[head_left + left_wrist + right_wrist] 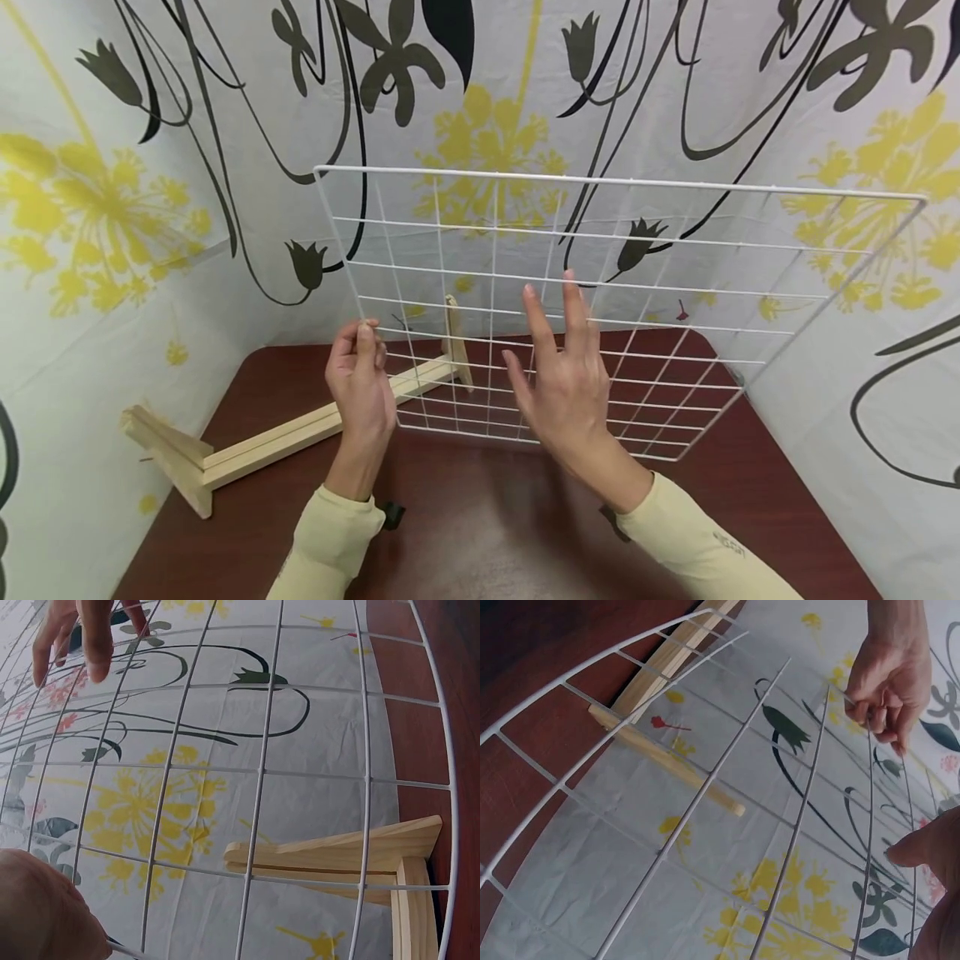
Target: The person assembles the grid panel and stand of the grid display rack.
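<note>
A white wire grid panel (630, 181) stands tilted above the table, its lower edge close to the tabletop. With thumb and curled fingers, my left hand (362, 383) grips the panel's left side wire; the same hand (45, 911) fills the lower left corner of the left wrist view. My right hand (572, 387) is spread with straight fingers in front of the panel's middle. Whether its fingertips touch the wires, I cannot tell. In the right wrist view, part of the right hand (937, 870) shows at the right edge.
Behind the panel, a pale wooden stand (277, 442) with a long grooved bar and upright end pieces lies on the dark red-brown table (465, 525). A white sheet (247, 208) printed with flowers hangs around the table's back and sides.
</note>
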`<act>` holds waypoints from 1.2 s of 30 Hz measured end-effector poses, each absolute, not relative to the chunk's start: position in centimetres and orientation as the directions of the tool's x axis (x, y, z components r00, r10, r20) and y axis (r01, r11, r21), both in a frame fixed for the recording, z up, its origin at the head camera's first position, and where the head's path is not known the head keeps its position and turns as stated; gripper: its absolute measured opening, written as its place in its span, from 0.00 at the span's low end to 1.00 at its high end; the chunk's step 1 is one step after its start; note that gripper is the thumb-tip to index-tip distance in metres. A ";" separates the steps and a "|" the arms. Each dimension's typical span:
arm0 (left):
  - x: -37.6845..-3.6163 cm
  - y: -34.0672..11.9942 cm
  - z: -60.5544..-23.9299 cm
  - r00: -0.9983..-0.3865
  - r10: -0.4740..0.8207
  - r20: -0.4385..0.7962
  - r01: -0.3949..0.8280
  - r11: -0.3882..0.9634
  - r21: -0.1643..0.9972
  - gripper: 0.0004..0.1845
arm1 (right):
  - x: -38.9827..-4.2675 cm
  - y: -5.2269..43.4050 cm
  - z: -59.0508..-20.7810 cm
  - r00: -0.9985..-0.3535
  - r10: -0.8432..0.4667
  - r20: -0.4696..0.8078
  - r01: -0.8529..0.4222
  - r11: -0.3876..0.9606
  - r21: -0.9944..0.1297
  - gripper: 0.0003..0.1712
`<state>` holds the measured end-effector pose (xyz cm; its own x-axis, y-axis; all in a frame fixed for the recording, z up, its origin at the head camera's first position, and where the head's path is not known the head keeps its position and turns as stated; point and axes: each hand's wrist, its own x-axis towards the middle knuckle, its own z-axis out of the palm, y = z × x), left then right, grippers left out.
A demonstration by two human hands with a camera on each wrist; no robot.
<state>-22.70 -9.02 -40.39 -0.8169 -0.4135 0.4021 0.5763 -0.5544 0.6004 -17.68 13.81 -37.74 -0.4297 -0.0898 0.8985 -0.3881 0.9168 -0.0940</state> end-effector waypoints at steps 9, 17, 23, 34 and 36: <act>-22.4 -8.9 -40.5 -0.815 -0.421 0.399 0.579 -0.546 0.606 0.07 | -18.9 14.1 -37.4 -0.405 -0.063 0.912 -0.369 0.924 -0.101 0.45; -22.2 -8.9 -40.4 -0.812 -0.433 0.391 0.582 -0.551 0.598 0.06 | -19.6 14.1 -36.9 -0.355 -0.042 0.934 -0.413 0.903 -0.117 0.25; -21.6 -9.1 -40.4 -0.824 -0.408 0.395 0.566 -0.540 0.623 0.05 | -19.8 14.3 -36.7 -0.365 -0.050 0.930 -0.469 0.872 -0.137 0.21; -21.2 -10.9 -41.3 -0.833 -0.277 0.479 0.552 -0.345 0.759 0.11 | -19.8 14.9 -36.9 -0.359 -0.060 0.931 -0.498 0.856 -0.137 0.22; -21.2 -11.5 -41.2 -0.824 -0.250 0.508 0.564 -0.288 0.774 0.13 | -19.8 14.9 -36.8 -0.360 -0.062 0.931 -0.505 0.852 -0.138 0.22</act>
